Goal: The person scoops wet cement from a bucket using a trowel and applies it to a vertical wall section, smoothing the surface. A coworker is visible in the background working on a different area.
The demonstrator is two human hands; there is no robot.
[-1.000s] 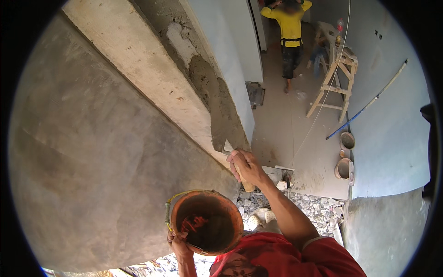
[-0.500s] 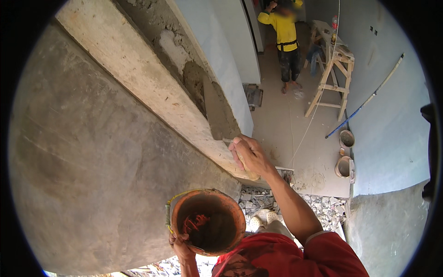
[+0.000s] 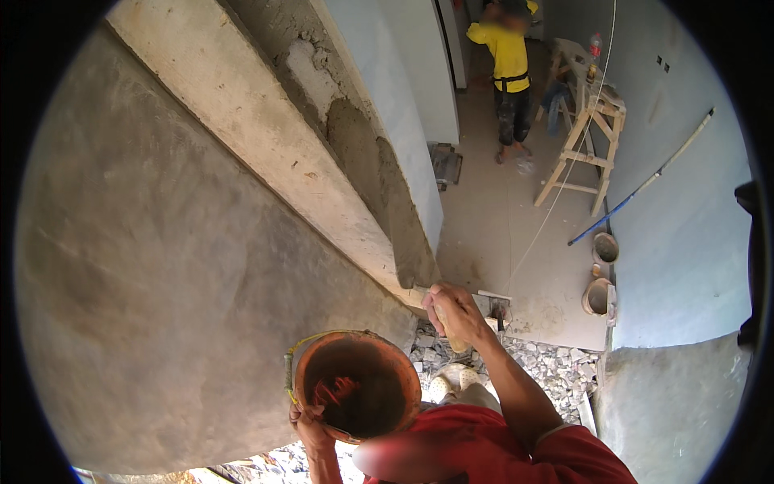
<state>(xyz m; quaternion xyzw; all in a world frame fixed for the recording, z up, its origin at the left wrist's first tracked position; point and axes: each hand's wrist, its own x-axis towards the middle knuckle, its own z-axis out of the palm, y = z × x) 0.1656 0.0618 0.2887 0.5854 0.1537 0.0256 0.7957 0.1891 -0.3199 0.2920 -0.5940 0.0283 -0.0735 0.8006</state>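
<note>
My right hand [image 3: 456, 313] is closed round the wooden handle of a trowel [image 3: 409, 250]. Its mortar-coated blade lies along the grey mortar strip [image 3: 359, 149] between a pale wooden board [image 3: 266, 129] and the light blue wall. Against my body, my left hand [image 3: 310, 421] grips the rim of an orange bucket [image 3: 413, 379]; its fingers are partly hidden behind the side. Dark grey mortar and something reddish are inside the bucket. A yellow handle hangs at its left.
A person in a yellow top [image 3: 506, 60] stands farther back, near a wooden trestle [image 3: 601, 129]. Two buckets [image 3: 598, 297] and a blue-white pole [image 3: 645, 185] are along the right wall. Rubble [image 3: 548, 371] lies around my feet. A thin string hangs across the room.
My right hand has drawn the trowel down along the strip, toward me and slightly right. The bucket in my left hand has shifted a little left.
</note>
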